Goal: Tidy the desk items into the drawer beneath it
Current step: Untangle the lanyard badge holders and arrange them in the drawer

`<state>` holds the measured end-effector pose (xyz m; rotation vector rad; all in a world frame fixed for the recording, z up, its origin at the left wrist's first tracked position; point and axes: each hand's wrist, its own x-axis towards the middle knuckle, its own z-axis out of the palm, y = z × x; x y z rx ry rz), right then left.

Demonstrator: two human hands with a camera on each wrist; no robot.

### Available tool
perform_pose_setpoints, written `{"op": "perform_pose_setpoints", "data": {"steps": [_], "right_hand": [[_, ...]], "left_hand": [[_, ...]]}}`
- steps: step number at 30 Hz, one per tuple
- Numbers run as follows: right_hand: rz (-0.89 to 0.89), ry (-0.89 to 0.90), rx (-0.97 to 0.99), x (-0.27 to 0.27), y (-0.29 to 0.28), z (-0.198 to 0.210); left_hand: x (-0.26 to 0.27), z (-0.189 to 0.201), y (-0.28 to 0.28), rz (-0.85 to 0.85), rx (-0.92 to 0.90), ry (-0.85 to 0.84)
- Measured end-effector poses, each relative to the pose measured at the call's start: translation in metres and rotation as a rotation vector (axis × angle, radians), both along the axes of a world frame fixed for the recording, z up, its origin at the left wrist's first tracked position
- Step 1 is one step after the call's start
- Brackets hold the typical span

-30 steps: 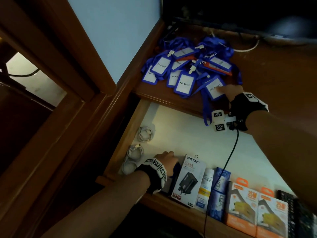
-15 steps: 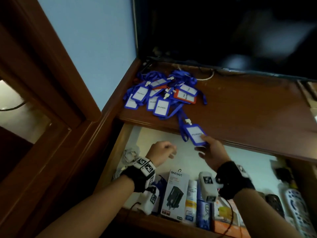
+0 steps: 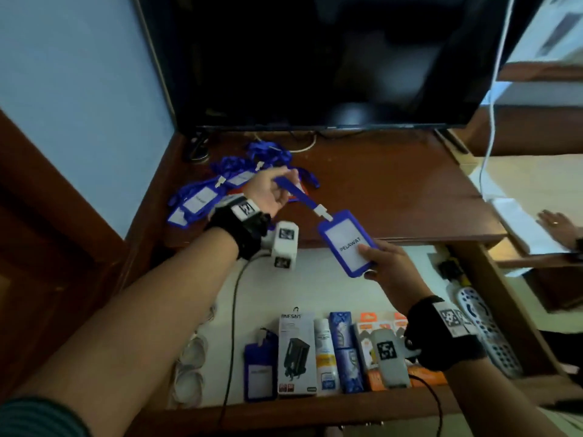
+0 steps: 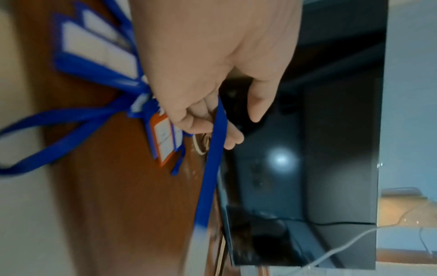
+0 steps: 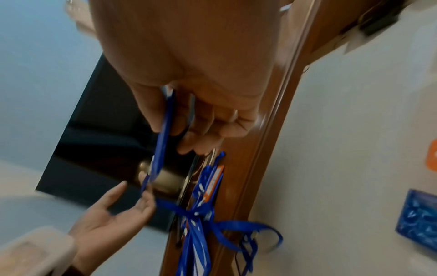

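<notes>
My right hand (image 3: 383,263) pinches a blue badge holder (image 3: 345,244) marked PELAWAT, held above the open drawer (image 3: 315,288) at the desk's front edge. In the right wrist view the right hand (image 5: 201,112) grips the badge holder (image 5: 163,134) edge-on. Its blue lanyard strap (image 3: 299,197) runs up to my left hand (image 3: 273,192) above the desk top (image 3: 394,190). The strap (image 4: 212,168) lies across the loosely bent fingers of the left hand (image 4: 212,74), thumb apart. A pile of blue badges (image 3: 202,197) lies at the desk's back left. Another blue badge (image 3: 260,370) lies in the drawer.
A dark television (image 3: 315,58) stands at the desk's back. Along the drawer's front sit a charger box (image 3: 296,351), small boxes, coiled white cables (image 3: 189,357) and a remote (image 3: 485,329). Another person's hand (image 3: 558,222) rests on papers at the right.
My right hand has pulled one badge from the pile out over the drawer. My left hand has risen out of the drawer to the desk and onto the strap.
</notes>
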<state>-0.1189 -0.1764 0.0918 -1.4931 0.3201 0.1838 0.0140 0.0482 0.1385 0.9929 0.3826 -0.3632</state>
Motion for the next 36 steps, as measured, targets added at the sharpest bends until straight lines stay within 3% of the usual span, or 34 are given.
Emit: {"op": "perform_pose_setpoints", "data": {"steps": [8, 15, 19, 24, 27, 29, 33, 36], "right_hand": [[-0.302, -0.116, 0.214, -0.013, -0.021, 0.01], [-0.483, -0.057, 0.169, -0.025, -0.033, 0.004], [-0.451, -0.052, 0.221, -0.03, -0.024, 0.005], [-0.362, -0.087, 0.34, -0.038, -0.006, 0.017], [-0.26, -0.092, 0.323, -0.041, 0.007, 0.02], [-0.193, -0.083, 0.276, -0.041, 0.014, 0.019], [-0.06, -0.068, 0.189, -0.043, 0.02, 0.016], [-0.062, -0.067, 0.085, -0.042, 0.016, 0.015]], "left_hand": [[0.055, 0.038, 0.032, 0.064, 0.108, -0.179], [0.064, 0.072, 0.045, 0.05, 0.107, -0.328], [0.03, 0.053, 0.019, -0.006, 0.413, -0.336], [-0.051, 0.025, -0.028, -0.304, 0.652, -0.317], [-0.094, 0.011, -0.054, -0.498, 0.647, -0.225], [-0.113, 0.001, -0.067, -0.535, 0.61, -0.19], [-0.124, -0.007, -0.078, -0.305, 0.443, -0.199], [-0.124, -0.01, -0.076, -0.267, 0.402, -0.246]]}}
